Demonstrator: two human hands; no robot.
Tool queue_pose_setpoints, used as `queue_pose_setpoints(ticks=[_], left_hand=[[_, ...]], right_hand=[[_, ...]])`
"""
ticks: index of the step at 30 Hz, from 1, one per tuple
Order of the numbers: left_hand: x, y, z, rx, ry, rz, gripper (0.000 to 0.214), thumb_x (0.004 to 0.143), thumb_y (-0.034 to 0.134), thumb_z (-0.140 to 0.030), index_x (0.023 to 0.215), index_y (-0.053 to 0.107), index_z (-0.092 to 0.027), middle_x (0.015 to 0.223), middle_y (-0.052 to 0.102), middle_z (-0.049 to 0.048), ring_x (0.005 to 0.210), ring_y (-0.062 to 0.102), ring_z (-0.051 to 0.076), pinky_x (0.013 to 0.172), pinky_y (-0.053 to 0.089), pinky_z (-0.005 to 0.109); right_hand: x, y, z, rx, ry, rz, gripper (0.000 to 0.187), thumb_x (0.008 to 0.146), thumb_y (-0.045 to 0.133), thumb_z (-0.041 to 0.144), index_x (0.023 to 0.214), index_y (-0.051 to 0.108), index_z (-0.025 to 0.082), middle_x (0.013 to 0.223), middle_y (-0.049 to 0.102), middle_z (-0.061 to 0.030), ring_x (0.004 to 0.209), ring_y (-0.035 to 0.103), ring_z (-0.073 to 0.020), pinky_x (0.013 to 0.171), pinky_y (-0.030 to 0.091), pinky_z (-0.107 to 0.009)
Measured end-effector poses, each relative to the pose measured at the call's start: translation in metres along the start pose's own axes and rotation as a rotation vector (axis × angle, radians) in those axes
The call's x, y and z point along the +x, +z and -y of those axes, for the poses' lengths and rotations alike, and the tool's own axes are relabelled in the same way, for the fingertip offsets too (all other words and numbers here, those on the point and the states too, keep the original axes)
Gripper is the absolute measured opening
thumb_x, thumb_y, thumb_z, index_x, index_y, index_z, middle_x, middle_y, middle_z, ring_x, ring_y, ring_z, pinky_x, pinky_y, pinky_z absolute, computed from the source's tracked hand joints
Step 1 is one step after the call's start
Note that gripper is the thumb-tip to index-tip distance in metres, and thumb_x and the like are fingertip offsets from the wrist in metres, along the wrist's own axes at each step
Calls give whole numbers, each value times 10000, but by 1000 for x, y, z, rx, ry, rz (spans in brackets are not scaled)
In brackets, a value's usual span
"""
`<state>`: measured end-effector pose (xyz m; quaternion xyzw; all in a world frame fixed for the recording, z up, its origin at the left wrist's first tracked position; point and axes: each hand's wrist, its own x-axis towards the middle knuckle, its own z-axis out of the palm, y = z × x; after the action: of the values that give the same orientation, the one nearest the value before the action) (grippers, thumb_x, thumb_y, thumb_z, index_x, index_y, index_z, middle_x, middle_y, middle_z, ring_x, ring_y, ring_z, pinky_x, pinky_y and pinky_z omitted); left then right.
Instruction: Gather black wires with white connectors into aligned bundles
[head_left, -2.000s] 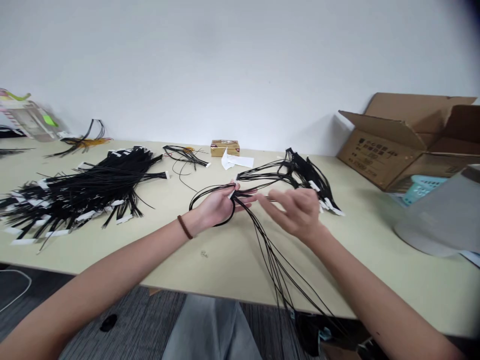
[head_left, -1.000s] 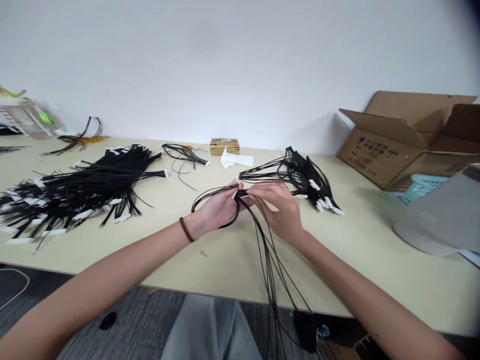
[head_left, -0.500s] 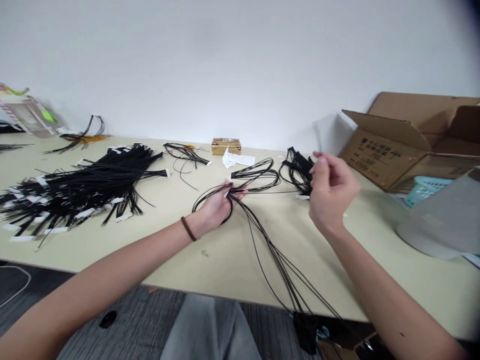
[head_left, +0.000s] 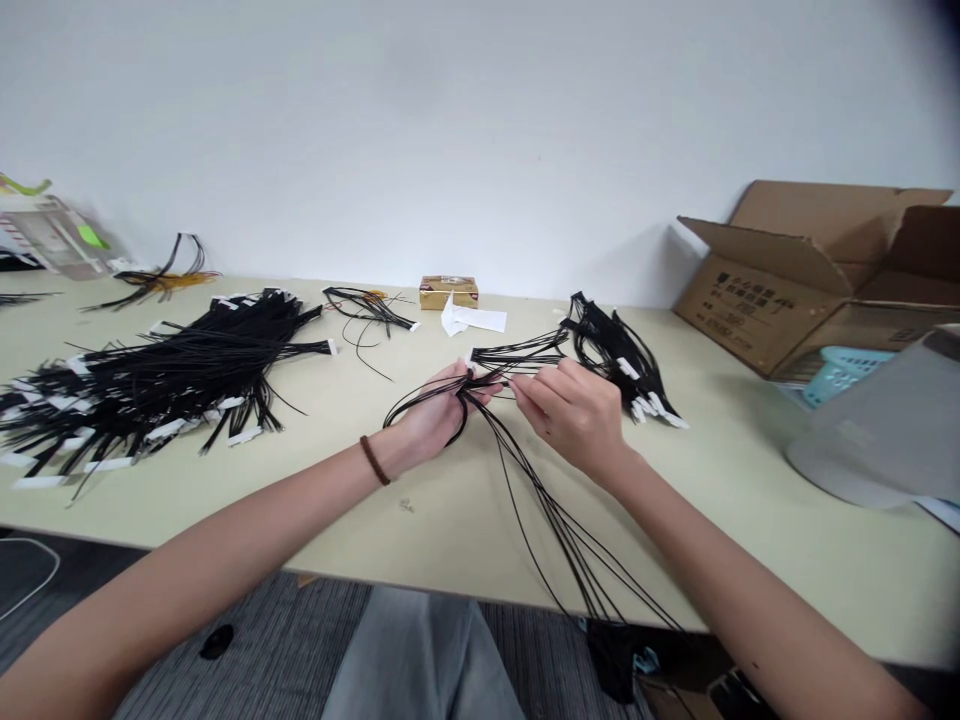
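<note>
My left hand [head_left: 439, 410] is closed round a bundle of thin black wires [head_left: 536, 480], whose loose ends run down over the table's front edge. Some of these wires loop back over my wrist, and others stretch right from a small white connector [head_left: 472, 356] above my fingers. Close by on the right, my right hand [head_left: 574, 410] is pinched with its fingertips among the wires. What exactly sits in that pinch is too small to make out. Behind my right hand lies another black wire bunch [head_left: 619, 350] with white ends.
A large heap of black wire harnesses [head_left: 202, 370] covers the table's left side. Smaller bunches [head_left: 371, 308] lie behind it. A gold tissue box [head_left: 448, 293] stands near the wall. At right are an open cardboard box [head_left: 757, 300], a teal basket [head_left: 844, 375] and a grey container [head_left: 877, 430].
My right hand has come down and left, from raised in the air to the wires beside my left hand. My left hand has stayed in place, holding the bundle.
</note>
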<state>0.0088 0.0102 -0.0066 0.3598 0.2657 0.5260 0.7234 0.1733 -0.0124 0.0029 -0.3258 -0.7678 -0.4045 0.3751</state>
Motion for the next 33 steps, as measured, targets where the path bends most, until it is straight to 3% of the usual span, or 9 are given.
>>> queue_pose_setpoints(ticks=[15,25,33], left_hand=[[2,-3,5,31,69,63,160,828,487,-242,715,545,-143,695,586,12,659,566,110,676,421,257],[-1,-6,8,165,136,139,143,789,545,-269,701,528,-157,745,588,17,662,535,104,658,392,237],[-15,7,4,268,56,197,190,791,548,-290,678,470,-158,637,465,-32,581,423,68,595,338,205]], right_hand=[[-1,0,1,4,-30,10,109,801,527,174,697,549,199,551,459,36,572,320,-108,515,236,-235],[0,1,8,84,86,13,154,809,514,187,654,507,188,558,465,25,579,338,-110,520,231,-249],[2,-2,18,14,48,27,201,794,532,179,598,487,180,550,462,22,578,311,-114,508,229,-243]])
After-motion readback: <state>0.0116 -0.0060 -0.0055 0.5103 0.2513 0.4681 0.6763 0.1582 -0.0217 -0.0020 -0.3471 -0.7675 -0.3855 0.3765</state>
